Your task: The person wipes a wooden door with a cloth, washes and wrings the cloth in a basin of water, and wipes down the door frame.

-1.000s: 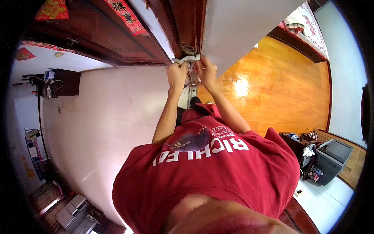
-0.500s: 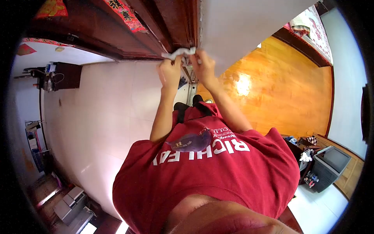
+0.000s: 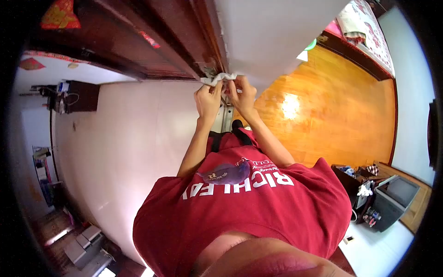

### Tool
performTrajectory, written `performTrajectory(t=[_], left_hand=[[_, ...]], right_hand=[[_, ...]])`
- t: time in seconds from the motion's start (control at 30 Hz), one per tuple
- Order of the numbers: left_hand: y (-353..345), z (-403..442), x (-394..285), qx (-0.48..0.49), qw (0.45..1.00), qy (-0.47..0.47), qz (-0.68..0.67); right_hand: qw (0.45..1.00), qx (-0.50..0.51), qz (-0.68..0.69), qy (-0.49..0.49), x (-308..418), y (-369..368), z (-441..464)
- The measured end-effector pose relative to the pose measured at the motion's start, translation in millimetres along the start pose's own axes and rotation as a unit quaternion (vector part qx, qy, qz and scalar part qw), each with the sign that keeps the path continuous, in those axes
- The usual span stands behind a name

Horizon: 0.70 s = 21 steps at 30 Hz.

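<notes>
A crumpled white cloth (image 3: 218, 79) is stretched between my two hands, close to the edge of the dark wooden door frame (image 3: 210, 51). My left hand (image 3: 207, 100) pinches its lower left part, fingers closed. On the other side, my right hand (image 3: 243, 93) grips the cloth's right part with bent fingers. The two hands are close together, with fingertips almost meeting. Part of the cloth is hidden behind the fingers. Just above it, a worn pale patch shows on the wood.
A white wall (image 3: 265, 37) adjoins the frame. Beyond it lies a shiny wooden floor (image 3: 323, 120) with a bed (image 3: 367, 34). Pale tiles (image 3: 129, 134) cover the left side. A dark cabinet (image 3: 83, 97) stands far left; an old television (image 3: 394, 198) sits at lower right.
My hands and the cloth have come lower in the picture, nearer my body. The view has shifted, so the door and its red paper strip appear differently placed.
</notes>
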<state>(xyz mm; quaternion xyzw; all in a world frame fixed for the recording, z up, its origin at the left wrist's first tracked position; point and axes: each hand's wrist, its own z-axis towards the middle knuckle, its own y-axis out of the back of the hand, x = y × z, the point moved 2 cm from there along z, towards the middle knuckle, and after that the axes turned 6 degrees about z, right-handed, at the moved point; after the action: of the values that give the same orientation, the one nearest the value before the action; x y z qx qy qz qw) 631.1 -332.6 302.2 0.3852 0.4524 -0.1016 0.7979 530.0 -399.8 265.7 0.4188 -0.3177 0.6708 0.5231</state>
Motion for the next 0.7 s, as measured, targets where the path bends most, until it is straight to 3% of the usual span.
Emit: performTrajectory(t=[0.13, 0.23, 0.43, 0.5, 0.57, 0.63, 0.7], left_hand=[[9.7, 19.8, -58.2, -0.026, 0.994, -0.107, -0.003], [13.5, 30.6, -77.3, -0.041, 0.988, -0.146, 0.009], [41.7, 14.9, -56.0, -0.087, 0.987, -0.12, -0.056], [55.7, 25.6, -54.3, -0.103, 0.981, -0.142, 0.077], [66.0, 45.2, -72.7, -0.149, 0.973, -0.153, 0.082], [77.4, 58.7, -90.0, -0.183, 0.977, -0.099, -0.041], [84.6, 66.2, -103.6, -0.19, 0.975, -0.102, -0.044]], right_hand=[[0.997, -0.058, 0.036, 0.026, 60.5, 20.3, 27.5], [0.997, -0.059, 0.05, 0.023, 56.7, 26.6, 40.7], [0.999, 0.027, 0.036, 0.031, 78.5, 16.4, 39.2], [0.997, 0.01, 0.068, 0.046, 80.2, 0.8, 51.0], [0.994, -0.017, 0.06, 0.093, 101.8, -14.6, 74.6], [0.989, -0.019, 0.055, 0.138, 121.3, -21.2, 90.8], [0.982, -0.033, 0.048, 0.18, 137.3, -23.2, 107.2]])
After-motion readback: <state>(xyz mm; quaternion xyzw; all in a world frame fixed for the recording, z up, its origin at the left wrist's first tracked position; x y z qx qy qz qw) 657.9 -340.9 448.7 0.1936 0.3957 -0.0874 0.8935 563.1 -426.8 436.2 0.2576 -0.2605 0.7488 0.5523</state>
